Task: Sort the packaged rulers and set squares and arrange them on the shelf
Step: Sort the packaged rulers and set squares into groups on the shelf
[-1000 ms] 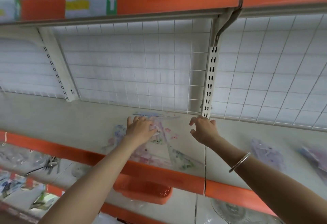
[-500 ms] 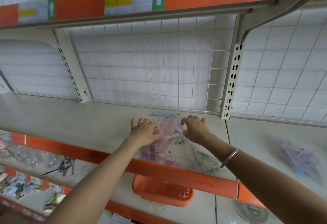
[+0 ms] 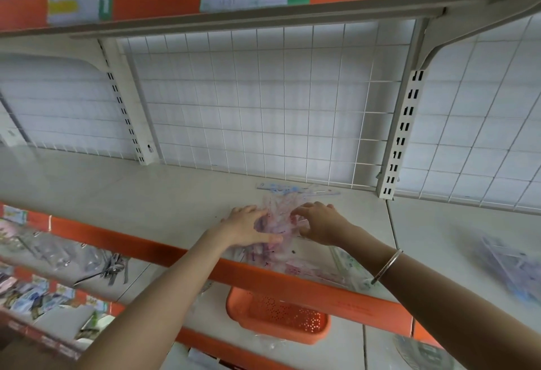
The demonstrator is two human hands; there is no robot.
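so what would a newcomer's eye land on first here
The left hand lies flat on a heap of clear packaged rulers at the front middle of the pale shelf, and the right hand arches over the same heap with curled fingers. Next comes the bright orange basket on the shelf below, then a blurred second heap of packages at far right.

Orange shelf edge, orange perforated basket lower centre, white wire grid, clear packs printed pink.
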